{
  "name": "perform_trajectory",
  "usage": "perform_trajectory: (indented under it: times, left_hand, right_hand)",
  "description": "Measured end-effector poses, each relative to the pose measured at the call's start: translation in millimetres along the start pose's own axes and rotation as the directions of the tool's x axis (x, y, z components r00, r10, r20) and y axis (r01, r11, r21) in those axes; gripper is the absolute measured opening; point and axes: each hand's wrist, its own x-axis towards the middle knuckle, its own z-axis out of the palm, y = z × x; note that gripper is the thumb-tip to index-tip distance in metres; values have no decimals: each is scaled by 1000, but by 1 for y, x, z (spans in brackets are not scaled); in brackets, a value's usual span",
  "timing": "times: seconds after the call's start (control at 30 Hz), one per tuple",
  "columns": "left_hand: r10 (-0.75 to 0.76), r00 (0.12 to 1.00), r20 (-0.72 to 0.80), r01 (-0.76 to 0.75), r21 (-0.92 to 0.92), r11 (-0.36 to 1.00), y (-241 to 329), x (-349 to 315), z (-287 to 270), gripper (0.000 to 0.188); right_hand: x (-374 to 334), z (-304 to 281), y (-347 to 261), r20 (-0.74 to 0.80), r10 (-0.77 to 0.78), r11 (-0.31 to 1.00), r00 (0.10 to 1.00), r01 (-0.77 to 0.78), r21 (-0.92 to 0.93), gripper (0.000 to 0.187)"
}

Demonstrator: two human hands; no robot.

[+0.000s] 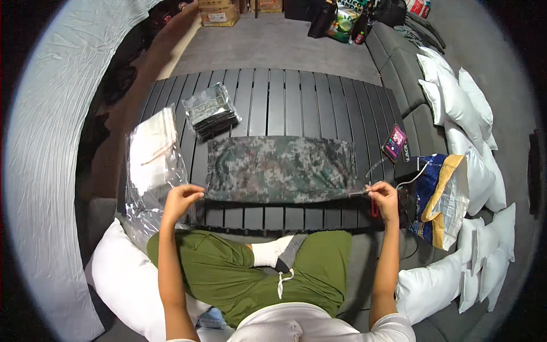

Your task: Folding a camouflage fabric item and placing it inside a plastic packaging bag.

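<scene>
Evidently pinching the near-left corner of a wide rectangular panel of green, brown and grey camouflage fabric (279, 168) between the thumb and fingertips of the left hand (185, 196), and likewise the near-right corner with the right hand (384, 196). Lies spread nearly flat across a black slatted table (290, 102), just beyond the crossed legs in loose olive-green trousers (319, 268), with the near edge drawn fairly straight between both hands.

Looks light, soft and limp, so likely to sag or wrinkle if gripped mid-panel; perhaps slightly slippery against the smooth slats, but hardly fragile. Probably best held by the corners or along the edges, with a gentle, even pull.

Impossible to see the underside or count the fabric layers, or to gauge the amount of cloth caught behind each thumb. Hard to make out: the small pale strip (358, 194) beside the right fingertips, possibly a tag; the thin red item (374, 209) below that hand, partly covered; the contents of the crinkled clear plastic bag (151, 154) at left, washed out by glare; and those of the stacked dark packets in glossy wrapping (212, 111).
</scene>
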Motion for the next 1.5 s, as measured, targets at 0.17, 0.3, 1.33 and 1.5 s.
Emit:
perform_trajectory:
  times: [0.17,0.3,1.33,1.5]
  left_hand:
    - [-23,995,97,8,150,989,-2,2,2,14]
    - [44,999,7,-43,-123,992,-22,27,3,17]
    - [393,711,-583,-170,399,901,-30,130,64,16]
    - [325,774,-543,-60,448,892,-12,123,63,19]
  right_hand:
    - [-14,-4,15,37,69,994,997,-66,-86,8]
    - [15,13,15,-60,0,990,998,-8,-142,2]
    - [121,65,55,-184,-311,461,932,-21,-887,12]
    - [120,67,46,-194,-325,370,926,-64,-927,12]
